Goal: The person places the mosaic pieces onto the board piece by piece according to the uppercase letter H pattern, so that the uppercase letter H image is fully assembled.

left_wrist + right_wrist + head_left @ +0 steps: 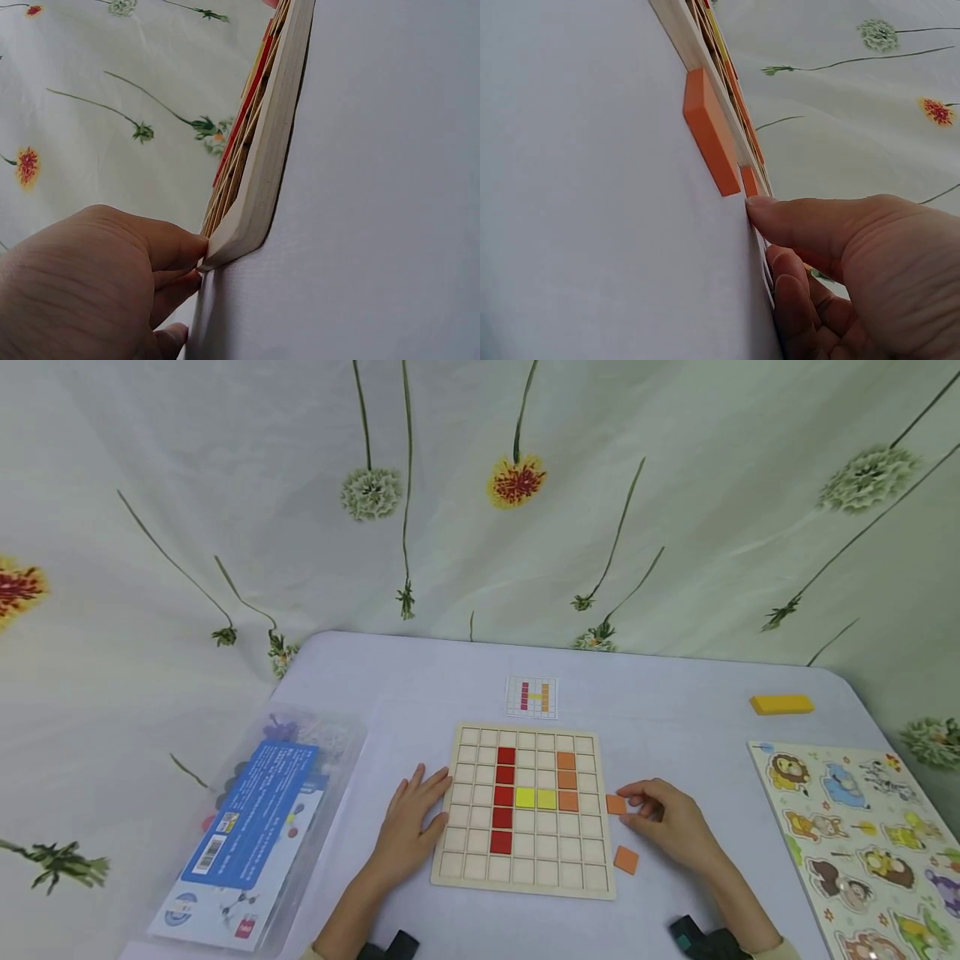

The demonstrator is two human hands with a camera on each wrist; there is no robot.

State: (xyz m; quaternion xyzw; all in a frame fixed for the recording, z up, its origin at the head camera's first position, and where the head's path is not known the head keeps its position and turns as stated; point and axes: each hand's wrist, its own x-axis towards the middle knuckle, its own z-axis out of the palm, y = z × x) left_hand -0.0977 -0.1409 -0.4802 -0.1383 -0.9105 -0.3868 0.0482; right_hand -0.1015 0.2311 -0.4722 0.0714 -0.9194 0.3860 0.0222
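A wooden grid board (522, 887) lies on the table with a column of several red tiles (503, 797), two yellow tiles (536, 798) and three orange tiles (567, 781). My left hand (408, 827) rests against the board's left edge, fingers fairly straight; in the left wrist view its fingertips meet the board's corner (238, 238). Just off the right edge, my right hand (669, 822) pinches a loose orange tile (616, 804) between thumb and fingers. Another loose orange tile (626, 860) lies nearer me beside the board; the right wrist view shows it large.
Beyond the board lies a small pattern card (532, 697). To the left is a clear plastic box (337, 760) with a blue-and-white booklet (247, 827). An animal picture board (862, 843) is at the right, with a yellow block (782, 704) behind it.
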